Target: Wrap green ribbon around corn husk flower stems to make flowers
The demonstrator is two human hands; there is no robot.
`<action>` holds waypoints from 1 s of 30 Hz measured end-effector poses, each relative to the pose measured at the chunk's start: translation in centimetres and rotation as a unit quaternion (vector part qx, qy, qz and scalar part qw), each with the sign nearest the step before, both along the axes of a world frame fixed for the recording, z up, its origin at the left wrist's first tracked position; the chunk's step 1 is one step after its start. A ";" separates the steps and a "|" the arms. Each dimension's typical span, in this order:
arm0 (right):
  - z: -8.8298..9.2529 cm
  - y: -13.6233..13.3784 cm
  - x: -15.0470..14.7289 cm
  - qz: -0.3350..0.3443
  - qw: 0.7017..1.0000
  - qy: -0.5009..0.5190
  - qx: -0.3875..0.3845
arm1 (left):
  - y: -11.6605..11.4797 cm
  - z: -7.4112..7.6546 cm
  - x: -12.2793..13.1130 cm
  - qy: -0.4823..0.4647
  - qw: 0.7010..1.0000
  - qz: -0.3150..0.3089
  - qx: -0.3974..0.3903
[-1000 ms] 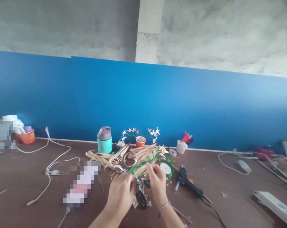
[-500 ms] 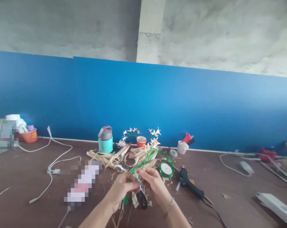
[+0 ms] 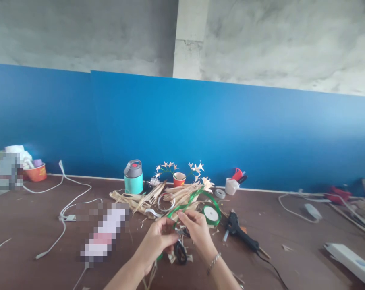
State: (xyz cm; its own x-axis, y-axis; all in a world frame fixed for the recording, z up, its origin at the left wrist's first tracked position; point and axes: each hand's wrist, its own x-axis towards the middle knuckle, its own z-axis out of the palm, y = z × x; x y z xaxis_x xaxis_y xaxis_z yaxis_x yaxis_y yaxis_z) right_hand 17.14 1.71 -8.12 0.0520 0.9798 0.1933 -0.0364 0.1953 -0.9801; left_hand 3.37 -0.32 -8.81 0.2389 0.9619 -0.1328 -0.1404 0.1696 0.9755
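Above the table's front part, my left hand (image 3: 162, 238) is closed in a pinch beside my right hand (image 3: 197, 227). Green ribbon (image 3: 182, 207) runs to the left fingers from its spool (image 3: 210, 214). A pale artificial flower (image 3: 207, 184) leans up and right on a thin green stem, whose lower end is between the right thumb and fingers. Exactly where stem and ribbon meet is hidden by the fingers. Black-handled scissors (image 3: 180, 253) lie below the hands, partly covered by them.
Dried husks (image 3: 137, 200) and scraps lie behind the hands. A red paper cup (image 3: 179, 182) holds more flowers. A teal flask (image 3: 133, 181) stands to its left. Right are a roll of tape (image 3: 220, 193), a white cup (image 3: 231, 186) and a black glue gun (image 3: 239, 231). White cables (image 3: 76, 197) lie left.
The flower has tilted over to the right and its stem slants lower. My right fingers have shifted slightly upward, while my left hand stays almost in place.
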 end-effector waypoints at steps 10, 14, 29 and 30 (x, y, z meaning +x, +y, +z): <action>0.0 0.0 -0.2 -0.004 1.000 -0.001 0.006 | -0.1 0.8 0.1 0.032 0.998 0.055 0.017; 0.2 -0.2 -0.4 -0.008 1.000 0.009 -0.003 | 0.1 0.7 -0.1 0.040 0.997 0.064 0.032; -0.6 -0.1 -0.5 -0.035 0.994 0.077 -0.062 | 0.3 0.3 -0.8 0.113 0.981 0.096 0.128; -0.6 0.0 -0.4 -0.034 0.994 0.079 -0.065 | 0.3 0.3 -0.8 0.113 0.979 0.098 0.136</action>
State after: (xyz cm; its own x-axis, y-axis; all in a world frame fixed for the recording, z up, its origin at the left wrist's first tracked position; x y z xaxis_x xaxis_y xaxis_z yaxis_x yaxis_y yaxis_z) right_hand 16.72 1.66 -8.75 0.1381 0.9892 0.0488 -0.1834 0.0739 -0.9803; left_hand 2.53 0.00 -8.53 0.0398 0.9935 0.1065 0.0801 -0.1094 0.9908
